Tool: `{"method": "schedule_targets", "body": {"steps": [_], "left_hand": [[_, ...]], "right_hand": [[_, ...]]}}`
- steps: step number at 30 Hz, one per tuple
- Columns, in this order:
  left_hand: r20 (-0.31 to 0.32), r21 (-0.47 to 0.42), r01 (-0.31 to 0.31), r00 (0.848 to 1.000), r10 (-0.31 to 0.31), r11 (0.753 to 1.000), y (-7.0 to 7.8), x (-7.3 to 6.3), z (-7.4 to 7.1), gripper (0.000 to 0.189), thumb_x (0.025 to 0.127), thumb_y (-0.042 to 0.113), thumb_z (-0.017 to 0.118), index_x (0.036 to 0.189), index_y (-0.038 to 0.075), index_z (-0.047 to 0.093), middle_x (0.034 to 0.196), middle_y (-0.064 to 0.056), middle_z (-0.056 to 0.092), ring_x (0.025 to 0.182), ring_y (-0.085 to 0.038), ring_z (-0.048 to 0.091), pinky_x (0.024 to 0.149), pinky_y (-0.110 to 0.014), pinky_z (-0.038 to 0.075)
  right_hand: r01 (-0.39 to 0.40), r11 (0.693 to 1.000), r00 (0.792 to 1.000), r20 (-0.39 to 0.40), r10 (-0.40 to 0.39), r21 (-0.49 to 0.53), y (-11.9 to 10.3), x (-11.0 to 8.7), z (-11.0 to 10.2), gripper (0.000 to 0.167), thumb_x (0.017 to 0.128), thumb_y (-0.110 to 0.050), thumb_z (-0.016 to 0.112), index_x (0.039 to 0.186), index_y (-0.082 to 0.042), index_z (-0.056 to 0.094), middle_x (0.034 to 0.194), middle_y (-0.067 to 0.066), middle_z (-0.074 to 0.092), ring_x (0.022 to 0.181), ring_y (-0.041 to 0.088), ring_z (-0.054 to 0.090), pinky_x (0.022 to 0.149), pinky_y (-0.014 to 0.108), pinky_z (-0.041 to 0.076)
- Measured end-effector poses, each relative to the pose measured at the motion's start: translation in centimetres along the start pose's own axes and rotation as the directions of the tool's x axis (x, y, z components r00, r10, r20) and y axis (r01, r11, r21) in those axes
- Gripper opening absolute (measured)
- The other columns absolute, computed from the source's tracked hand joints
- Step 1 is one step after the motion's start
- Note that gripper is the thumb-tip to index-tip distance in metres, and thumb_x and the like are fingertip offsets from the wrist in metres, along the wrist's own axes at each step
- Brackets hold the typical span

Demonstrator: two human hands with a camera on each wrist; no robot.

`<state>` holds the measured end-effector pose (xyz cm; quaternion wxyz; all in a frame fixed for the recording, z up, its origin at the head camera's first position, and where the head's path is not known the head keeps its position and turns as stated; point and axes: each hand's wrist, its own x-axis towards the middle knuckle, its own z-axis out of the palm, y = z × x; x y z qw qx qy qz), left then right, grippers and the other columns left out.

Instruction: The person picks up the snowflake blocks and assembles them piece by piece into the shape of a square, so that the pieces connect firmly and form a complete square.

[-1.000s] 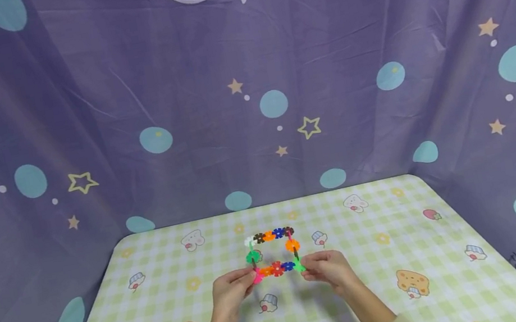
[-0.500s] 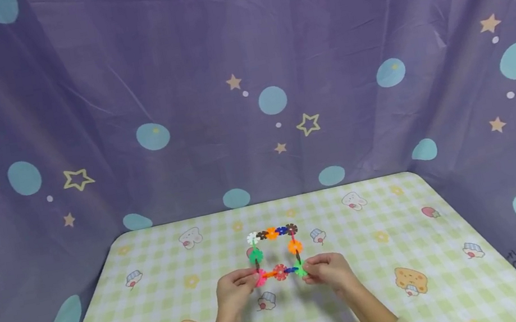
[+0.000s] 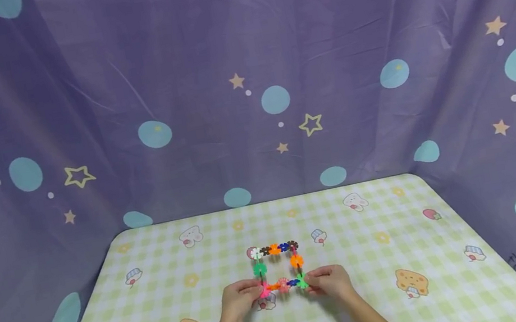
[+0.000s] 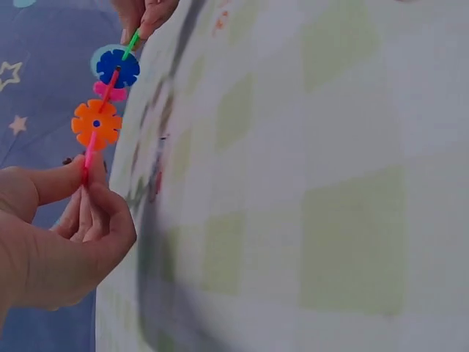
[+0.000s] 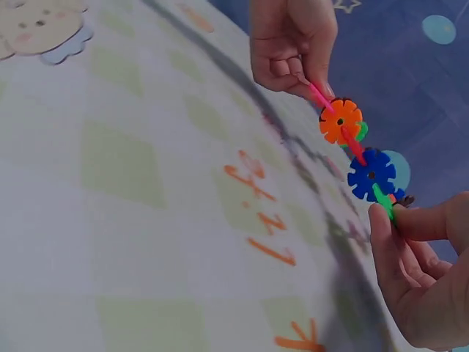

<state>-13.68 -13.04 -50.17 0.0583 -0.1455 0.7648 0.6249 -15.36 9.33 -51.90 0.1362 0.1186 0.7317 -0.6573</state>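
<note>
A square frame of linked plastic snowflake discs (image 3: 274, 249) is held between both hands over the table. My left hand (image 3: 242, 302) pinches the pink disc (image 3: 265, 290) at the near left corner between thumb and fingers. At the near right corner my right hand (image 3: 331, 282) pinches the light green disc (image 3: 302, 281). Between them run an orange, a red and a blue disc. White (image 3: 255, 253) and brown discs (image 3: 292, 245) form the far corners. In the left wrist view an orange disc (image 4: 97, 125) sits just beyond the fingertips; a blue disc (image 5: 371, 175) does so in the right wrist view.
The table (image 3: 157, 292) wears a green-and-white checked cloth printed with cakes, bears and lettering. A purple curtain (image 3: 215, 151) with stars and blue ovals hangs behind it and along both sides.
Both hands have moved nearer and lower in the head view, carrying the disc frame with them. The frame has also tilted, its near row turning. Both grips have stayed the same.
</note>
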Motion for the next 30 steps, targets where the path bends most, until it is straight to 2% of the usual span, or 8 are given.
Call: {"method": "schedule_targets", "body": {"steps": [4,8,11,15,21,26,30], "left_hand": [[-0.008,0.068,-0.053,0.999,0.054,0.996,-0.7,-0.1,0.2,0.019,0.079,0.0,0.071,0.095,-0.009,0.069,0.078,-0.01,0.073,0.063,-0.007,0.061,0.06,-0.023,0.052],[-0.03,0.156,-0.088,0.995,0.094,0.984,-1.0,-0.3,0.6,0.014,0.078,0.001,0.071,0.091,-0.005,0.071,0.076,-0.01,0.071,0.063,-0.009,0.06,0.059,-0.024,0.051],[-0.045,0.233,-0.117,0.99,0.131,0.965,-1.0,-0.5,0.6,0.011,0.078,0.002,0.072,0.088,-0.002,0.071,0.075,-0.008,0.07,0.064,-0.01,0.058,0.059,-0.024,0.05],[-0.028,0.308,-0.18,0.98,0.198,0.934,-1.2,-0.7,0.7,0.008,0.078,0.002,0.072,0.086,0.0,0.072,0.074,-0.007,0.069,0.064,-0.01,0.058,0.058,-0.025,0.05],[0.012,0.35,-0.234,0.969,0.246,0.907,-1.7,-0.9,0.9,0.007,0.079,0.001,0.071,0.086,0.003,0.073,0.073,-0.004,0.068,0.064,-0.009,0.058,0.057,-0.02,0.049],[0.028,0.375,-0.312,0.945,0.326,0.873,-1.1,-0.6,0.7,0.006,0.079,0.002,0.073,0.085,0.002,0.073,0.073,-0.005,0.069,0.064,-0.008,0.057,0.057,-0.018,0.048],[0.033,0.376,-0.332,0.938,0.345,0.865,-0.5,-0.2,0.4,0.005,0.078,0.002,0.074,0.084,0.001,0.073,0.073,-0.006,0.069,0.063,-0.008,0.058,0.057,-0.02,0.05]], "right_hand": [[-0.013,1.0,1.0,-0.019,0.013,-0.007,0.7,0.2,0.4,0.02,0.081,-0.005,0.073,0.095,0.007,0.069,0.073,0.007,0.073,0.057,0.011,0.068,0.06,0.027,0.059],[-0.007,1.0,1.0,-0.027,0.006,-0.029,0.9,0.1,0.3,0.018,0.081,-0.004,0.072,0.095,0.007,0.069,0.074,0.008,0.072,0.057,0.011,0.068,0.06,0.027,0.059],[0.008,0.996,1.0,-0.025,-0.01,-0.091,0.6,-0.3,0.3,0.017,0.082,-0.004,0.071,0.094,0.007,0.069,0.073,0.009,0.072,0.057,0.011,0.067,0.058,0.027,0.059],[0.029,0.985,0.999,-0.03,-0.034,-0.169,0.4,-0.8,0.1,0.015,0.081,-0.005,0.07,0.093,0.006,0.069,0.07,0.008,0.072,0.055,0.011,0.066,0.056,0.026,0.058],[0.007,0.985,1.0,-0.003,-0.007,-0.172,0.6,-1.8,-0.5,0.013,0.082,-0.003,0.069,0.092,0.006,0.07,0.067,0.009,0.072,0.054,0.013,0.068,0.056,0.027,0.058],[0.069,0.982,0.997,-0.004,-0.071,-0.178,0.2,-1.8,-0.8,0.013,0.082,-0.002,0.069,0.092,0.006,0.07,0.069,0.01,0.072,0.056,0.014,0.068,0.057,0.028,0.059],[0.105,0.978,0.994,-0.01,-0.108,-0.183,-0.3,-1.7,-0.8,0.014,0.081,0.001,0.069,0.094,0.006,0.07,0.07,0.009,0.071,0.058,0.015,0.068,0.059,0.028,0.059]]}}
